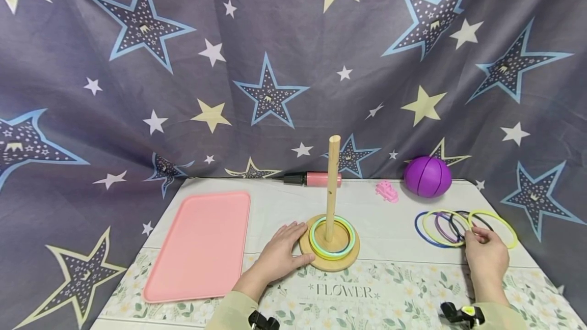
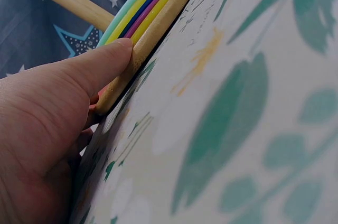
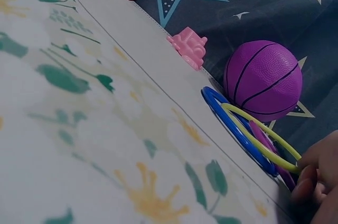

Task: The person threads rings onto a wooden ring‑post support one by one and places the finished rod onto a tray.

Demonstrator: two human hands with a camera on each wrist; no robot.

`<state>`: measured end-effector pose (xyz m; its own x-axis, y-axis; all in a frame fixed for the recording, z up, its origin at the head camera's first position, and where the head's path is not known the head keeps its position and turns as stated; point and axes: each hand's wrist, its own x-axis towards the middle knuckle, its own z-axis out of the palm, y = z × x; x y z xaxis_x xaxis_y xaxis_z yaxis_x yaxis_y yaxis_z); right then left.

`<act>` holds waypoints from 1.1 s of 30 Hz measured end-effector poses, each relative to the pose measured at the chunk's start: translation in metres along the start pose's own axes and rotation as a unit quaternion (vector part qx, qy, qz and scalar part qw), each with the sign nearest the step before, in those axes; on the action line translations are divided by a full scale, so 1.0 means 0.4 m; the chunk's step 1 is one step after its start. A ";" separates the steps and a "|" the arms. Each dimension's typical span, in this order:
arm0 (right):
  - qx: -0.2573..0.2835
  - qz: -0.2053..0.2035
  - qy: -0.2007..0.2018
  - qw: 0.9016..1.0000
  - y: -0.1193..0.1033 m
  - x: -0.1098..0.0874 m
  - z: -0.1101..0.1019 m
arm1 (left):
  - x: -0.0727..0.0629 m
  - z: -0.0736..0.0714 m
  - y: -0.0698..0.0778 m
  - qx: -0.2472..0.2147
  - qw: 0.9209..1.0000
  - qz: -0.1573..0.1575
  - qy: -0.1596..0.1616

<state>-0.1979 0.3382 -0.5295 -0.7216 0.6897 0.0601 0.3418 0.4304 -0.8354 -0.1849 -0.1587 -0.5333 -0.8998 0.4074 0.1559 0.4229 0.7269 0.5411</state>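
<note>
A wooden ring-toss stand [image 1: 334, 192] has an upright peg on a round base [image 1: 332, 266]. Several coloured rings are stacked round the peg, a mint-green ring [image 1: 352, 233] topmost. My left hand [image 1: 279, 253] holds the base at its left side, thumb on the near rim and fingers along the far left rim. At the right, my right hand [image 1: 488, 256] pinches a yellow ring [image 3: 269, 154], tilted up in the right wrist view. Beside and under it lie a blue ring [image 3: 237, 137], a purple ring [image 3: 288, 179], a dark ring and another yellow ring [image 1: 513, 233], overlapping.
A pink tray [image 1: 197, 246] lies at the left of the table. Along the back are a pink-and-black hand pump [image 1: 321, 179], a small pink toy [image 1: 387, 191] and a purple ball [image 1: 427, 176]. A star-patterned cloth [image 1: 293, 29] hangs behind the table.
</note>
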 end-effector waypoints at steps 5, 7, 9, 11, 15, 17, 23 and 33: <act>0.022 0.007 -0.002 1.000 0.002 -0.004 -0.004 | 0.000 0.000 0.000 0.006 1.000 -0.004 -0.002; 0.038 0.009 -0.001 0.999 0.003 -0.007 -0.004 | 0.000 -0.001 0.001 0.005 1.000 -0.006 -0.002; 0.058 0.013 -0.001 0.998 0.003 -0.010 -0.004 | 0.000 -0.001 0.001 0.004 1.000 -0.006 -0.002; 0.082 0.019 -0.001 0.996 0.001 -0.012 -0.003 | 0.000 -0.001 0.001 0.004 1.000 -0.005 -0.001; 0.137 0.036 -0.001 0.990 -0.003 -0.012 0.000 | 0.000 0.000 -0.001 0.007 1.000 -0.003 0.000; 0.157 0.039 -0.001 0.987 -0.004 -0.012 0.001 | 0.000 0.001 -0.003 0.009 1.000 0.000 0.002; 0.179 0.049 -0.007 0.983 -0.009 -0.011 0.006 | 0.000 0.001 -0.003 0.006 1.000 0.003 0.004; 0.189 0.045 -0.010 0.981 -0.027 -0.016 0.000 | 0.002 0.001 -0.002 0.011 1.000 -0.004 -0.001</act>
<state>-0.1973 0.3291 -0.5208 -0.7121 0.7014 -0.0304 0.1590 0.1190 -0.9801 -0.1858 -0.1589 -0.5338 -0.9030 0.4026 0.1502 0.4180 0.7419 0.5243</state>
